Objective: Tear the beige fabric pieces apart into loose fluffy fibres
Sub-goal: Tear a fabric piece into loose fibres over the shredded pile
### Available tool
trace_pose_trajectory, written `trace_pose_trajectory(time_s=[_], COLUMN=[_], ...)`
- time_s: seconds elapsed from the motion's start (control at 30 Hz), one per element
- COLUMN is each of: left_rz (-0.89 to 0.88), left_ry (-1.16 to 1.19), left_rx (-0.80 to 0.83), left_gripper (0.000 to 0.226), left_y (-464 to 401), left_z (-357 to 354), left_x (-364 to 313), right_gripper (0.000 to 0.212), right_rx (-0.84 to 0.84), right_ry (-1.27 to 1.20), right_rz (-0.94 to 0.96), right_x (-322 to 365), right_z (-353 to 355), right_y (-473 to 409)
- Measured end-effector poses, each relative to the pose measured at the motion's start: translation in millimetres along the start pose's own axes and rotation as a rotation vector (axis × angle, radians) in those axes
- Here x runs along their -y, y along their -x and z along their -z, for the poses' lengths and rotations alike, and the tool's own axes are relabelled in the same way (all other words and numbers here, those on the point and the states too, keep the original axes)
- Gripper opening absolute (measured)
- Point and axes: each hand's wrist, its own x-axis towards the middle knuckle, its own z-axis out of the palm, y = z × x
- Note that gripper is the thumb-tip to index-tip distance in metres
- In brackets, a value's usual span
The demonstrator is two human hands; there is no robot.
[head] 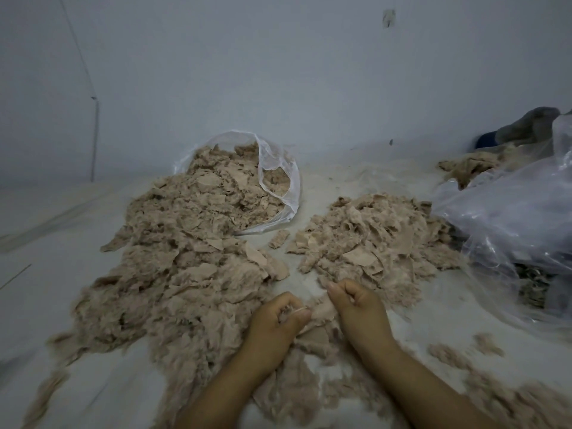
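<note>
Left hand [280, 317] and right hand [356, 305] each pinch one beige fabric piece [322, 311], frayed and fuzzy-edged, stretched between them above a fluffy fibre pile [185, 274].

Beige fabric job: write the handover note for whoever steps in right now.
Left hand and right hand: both pinch one small beige fabric piece between them, near the front.
Large beige heap of pieces and fluff: on the left, spilling from the open clear plastic bag.
Smaller beige pile: on the right, beside the crumpled clear plastic sheet.
Done: much fluff around the hands.
Left: flat, untorn pieces show in both piles.
</note>
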Motion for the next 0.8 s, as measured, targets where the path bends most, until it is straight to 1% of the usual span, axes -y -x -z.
trace_pose_trajectory(time_s=[0.13,0.23,0.3,0.37,0.43,0.5,0.53,0.57,0.6,0.63,0.67,0.7,0.73,0.77,0.8], left_rz=[0.042,0.05,0.025,0.017,0.032,0.088,0.103,0.101,0.086,0.064,0.037,0.009,-0.015,-0.028,-0.035], left_ry=[0.05,0.097,0.096,0.066,0.066,0.095,0.086,0.071,0.074,0.103,0.139,0.158,0.161,0.154,0.156], left_rx=[0.008,0.001,-0.059,-0.107,-0.15,-0.273,-0.335,-0.363,-0.351,-0.305,-0.234,-0.155,-0.08,-0.023,0.01], left_gripper=[0.018,0.011,0.019,0.022,0.023,0.023,0.021,0.02,0.018,0.017,0.017,0.017,0.016,0.014,0.013], left_y=[2,1,0,-2,-2,-4,-6,-7,-7,-5,-4,-2,0,2,3], left_z=[-2,-1,-3,-5,-5,1,6,10,12,11,9,6,3,1,-1], left_x=[-1,-2,-2,-1,0,6,9,11,12,11,8,6,4,3,1], right_gripper=[0.037,0.037,0.038,0.036,0.032,0.03,0.031,0.034,0.04,0.049,0.058,0.062,0.059,0.051,0.042], right_rx=[-0.046,0.058,0.077,0.046,-0.023,-0.122,-0.119,-0.048,0.08,0.213,0.304,0.326,0.296,0.271,0.287], right_ry=[-0.013,-0.042,-0.041,-0.001,-0.014,-0.084,-0.107,-0.115,-0.104,-0.052,0.033,0.132,0.2,0.214,0.191], right_rz=[-0.018,0.064,0.085,0.09,0.054,0.002,-0.003,0.0,-0.003,-0.007,-0.006,0.017,0.068,0.117,0.133], right_x=[2,5,6,5,5,7,7,7,9,11,14,16,17,17,19], right_z=[1,3,0,-3,0,12,19,24,26,25,23,21,20,19,19], right_y=[-1,2,5,5,1,-6,-8,-9,-8,-5,-2,-2,-2,-2,-2])
